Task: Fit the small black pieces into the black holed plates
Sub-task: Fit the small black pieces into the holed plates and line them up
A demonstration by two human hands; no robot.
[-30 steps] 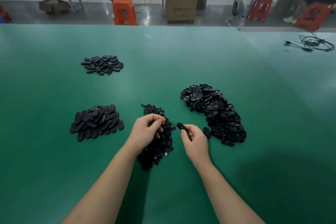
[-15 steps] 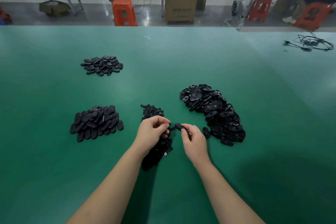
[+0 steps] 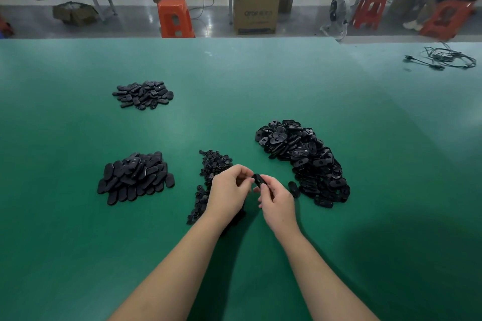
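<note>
Two hands meet just in front of you, over the near end of the small-piece heap. Your right hand (image 3: 277,199) pinches one black holed plate (image 3: 258,180) between thumb and fingers, plate raised off the green table (image 3: 78,255). Your left hand (image 3: 229,191) is curled, fingertips brought up against the plate's end. It probably pinches a small black piece there, but the piece itself is too small and hidden to confirm.

Step in hand, as a judgement: you are seating a piece into the plate's hole. Next move calls for lining the piece square with the hole and pressing it home with the left fingertips while the right hand braces the plate steady. Then the finished plate wants setting down on one of the left-hand heaps, likely the nearer one.

Count of heaps on the table, four:
- one heap of small black pieces (image 3: 214,164), partly under your left hand and wrist, running toward you;
- one large heap of holed plates (image 3: 302,159), to the right, holes and recesses showing;
- one nearer heap of smooth oval plates (image 3: 135,177), to the left;
- one smaller heap of oval plates (image 3: 143,94), farther off on the left.

One stray plate (image 3: 294,188) lies just beside the large heap, near your right hand. Individual pieces per heap: too many and too overlapped to count.

One tangle of black cable (image 3: 443,58) sits at the far right of the table, well apart.
</note>
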